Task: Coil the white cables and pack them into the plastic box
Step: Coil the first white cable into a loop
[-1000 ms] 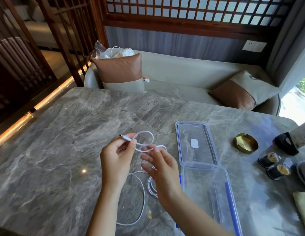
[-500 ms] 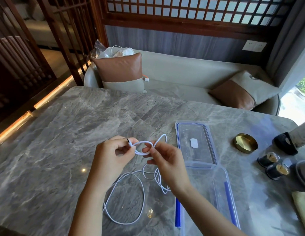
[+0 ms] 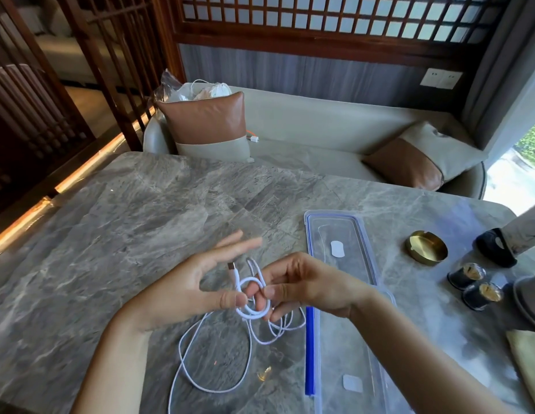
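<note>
A white cable (image 3: 214, 380) lies in loose loops on the grey marble table (image 3: 111, 249), and its upper end is wound into a small coil between my hands. My right hand (image 3: 302, 286) pinches that small coil with finger and thumb. My left hand (image 3: 197, 285) touches the coil with its thumb, its other fingers spread apart; the cable's plug sticks up beside its palm. The clear plastic box (image 3: 350, 369) with blue clips stands just right of my right wrist, with its lid (image 3: 338, 243) lying flat behind it.
A brass dish (image 3: 426, 248), two small dark cups (image 3: 473, 282) and a black object (image 3: 496, 246) stand at the table's right side. A folded cloth (image 3: 529, 363) lies at the right edge. Behind the table is a sofa with cushions and a plastic bag of white cables (image 3: 197, 91).
The hands have come lower and closer together. The small loop has been wound tighter around my right fingers. My left fingers have spread open, leaving only the thumb on the coil.
</note>
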`<action>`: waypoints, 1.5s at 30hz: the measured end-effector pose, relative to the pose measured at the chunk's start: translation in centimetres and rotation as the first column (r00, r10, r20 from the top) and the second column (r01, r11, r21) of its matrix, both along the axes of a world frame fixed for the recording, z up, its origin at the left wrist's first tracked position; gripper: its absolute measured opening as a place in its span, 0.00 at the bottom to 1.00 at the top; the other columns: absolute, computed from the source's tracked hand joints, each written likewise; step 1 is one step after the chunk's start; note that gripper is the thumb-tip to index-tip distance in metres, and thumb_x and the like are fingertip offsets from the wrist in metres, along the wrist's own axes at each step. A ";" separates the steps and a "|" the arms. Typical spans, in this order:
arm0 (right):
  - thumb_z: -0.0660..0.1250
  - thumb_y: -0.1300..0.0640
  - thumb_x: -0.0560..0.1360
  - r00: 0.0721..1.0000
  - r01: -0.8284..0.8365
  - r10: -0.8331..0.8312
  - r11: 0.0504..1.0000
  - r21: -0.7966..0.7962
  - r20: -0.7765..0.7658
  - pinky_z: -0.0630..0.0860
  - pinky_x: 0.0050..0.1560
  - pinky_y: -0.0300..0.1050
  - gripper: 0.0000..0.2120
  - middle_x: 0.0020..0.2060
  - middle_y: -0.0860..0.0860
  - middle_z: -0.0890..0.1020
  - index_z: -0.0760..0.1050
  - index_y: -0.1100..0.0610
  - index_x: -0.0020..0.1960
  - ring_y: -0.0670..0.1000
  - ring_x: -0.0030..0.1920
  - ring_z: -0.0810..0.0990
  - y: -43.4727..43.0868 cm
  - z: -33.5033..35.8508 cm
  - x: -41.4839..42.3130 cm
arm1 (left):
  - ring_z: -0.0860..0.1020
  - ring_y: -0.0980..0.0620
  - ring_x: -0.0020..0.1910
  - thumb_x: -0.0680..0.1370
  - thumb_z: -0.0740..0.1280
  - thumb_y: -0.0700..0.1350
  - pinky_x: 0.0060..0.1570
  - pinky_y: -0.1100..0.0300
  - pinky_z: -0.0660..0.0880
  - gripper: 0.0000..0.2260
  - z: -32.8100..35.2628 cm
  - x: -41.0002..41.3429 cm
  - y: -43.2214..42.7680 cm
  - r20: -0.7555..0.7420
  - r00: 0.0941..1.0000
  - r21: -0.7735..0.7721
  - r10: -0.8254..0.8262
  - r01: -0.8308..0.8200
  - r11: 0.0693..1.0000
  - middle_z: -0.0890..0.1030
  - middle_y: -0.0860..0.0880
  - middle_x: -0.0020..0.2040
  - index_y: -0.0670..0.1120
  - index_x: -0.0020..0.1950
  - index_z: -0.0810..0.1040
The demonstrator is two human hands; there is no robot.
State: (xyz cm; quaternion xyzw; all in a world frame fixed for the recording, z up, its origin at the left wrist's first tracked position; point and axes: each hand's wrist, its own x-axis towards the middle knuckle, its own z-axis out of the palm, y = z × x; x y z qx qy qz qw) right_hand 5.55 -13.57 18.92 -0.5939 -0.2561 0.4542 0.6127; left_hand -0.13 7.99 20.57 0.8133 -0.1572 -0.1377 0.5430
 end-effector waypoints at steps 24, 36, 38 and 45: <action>0.64 0.66 0.76 0.753 0.642 -0.651 0.759 0.109 0.096 0.80 0.37 0.41 0.03 0.35 0.55 0.81 0.77 0.63 0.47 0.46 0.33 0.81 3.2 -1.6 -0.9 | 0.70 0.60 0.24 0.67 0.70 0.51 0.25 0.69 0.71 0.08 -5.7 -1.1 -4.0 -0.213 0.680 -0.422 0.701 -0.712 0.562 0.76 0.53 0.26 0.48 0.39 0.85; 0.58 0.49 0.79 0.539 0.599 -0.513 0.791 -0.124 -0.668 0.80 0.40 0.38 0.14 0.42 0.51 0.86 0.78 0.56 0.49 0.46 0.43 0.85 5.9 -4.4 -5.9 | 0.79 0.50 0.30 0.68 0.71 0.51 0.29 0.64 0.76 0.11 -5.6 -1.3 -4.8 -0.253 0.637 -0.463 0.728 -0.740 0.487 0.80 0.47 0.30 0.43 0.37 0.81; 0.60 0.55 0.79 0.406 0.692 -0.531 0.710 -0.129 -0.744 0.81 0.40 0.37 0.09 0.44 0.52 0.85 0.78 0.57 0.52 0.46 0.42 0.84 6.2 -4.8 -5.9 | 0.80 0.49 0.32 0.69 0.70 0.51 0.30 0.64 0.77 0.12 -5.9 -1.5 -4.3 -0.185 0.642 -0.421 0.744 -0.736 0.531 0.81 0.47 0.31 0.42 0.37 0.81; 0.55 0.61 0.81 0.587 0.690 -0.585 0.723 -0.031 -0.560 0.77 0.36 0.34 0.14 0.46 0.51 0.83 0.78 0.57 0.58 0.43 0.41 0.81 5.9 -4.6 -5.8 | 0.79 0.62 0.31 0.73 0.69 0.42 0.27 0.70 0.73 0.07 -6.2 -2.6 -2.8 -0.117 0.697 -0.311 0.708 -0.703 0.640 0.86 0.53 0.35 0.51 0.40 0.85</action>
